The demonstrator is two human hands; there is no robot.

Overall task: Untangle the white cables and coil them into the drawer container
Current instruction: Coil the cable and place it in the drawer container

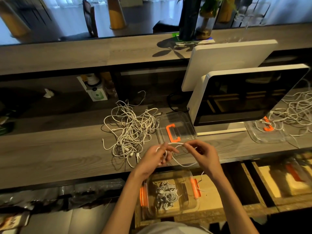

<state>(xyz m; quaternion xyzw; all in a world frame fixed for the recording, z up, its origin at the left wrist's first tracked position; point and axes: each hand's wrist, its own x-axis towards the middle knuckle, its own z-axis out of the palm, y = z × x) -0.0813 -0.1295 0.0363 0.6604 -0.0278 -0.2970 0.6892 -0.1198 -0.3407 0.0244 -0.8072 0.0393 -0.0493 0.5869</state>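
White cable (175,146) is what I have between both hands at lower centre of the frame, and I judge the step to be winding it into a coil. My left hand (156,158) has its fingers curled round a few loops already gathered; my right hand (203,153) pinches the free run between thumb and fingertips, the rest trailing down toward the drawer. To do this well I would keep the loops even in size, feed slack with the right hand without twisting, and keep the tail from snagging the pile.

Grey wood-grain counter (59,149) fills the middle of the frame, with a higher shelf behind it. At right stands a white-framed monitor (249,98), a second one behind it. The tangled pile (130,129) of white cables lies at centre, just beside a clear lid (175,122) with an orange handle. Below the counter edge, the clear container (170,193) with orange clips sits in the open drawer, several coiled cables already in it. More cables sprawl over another clear lid at far right. Plants and yellow pillars show at the top, blurred.
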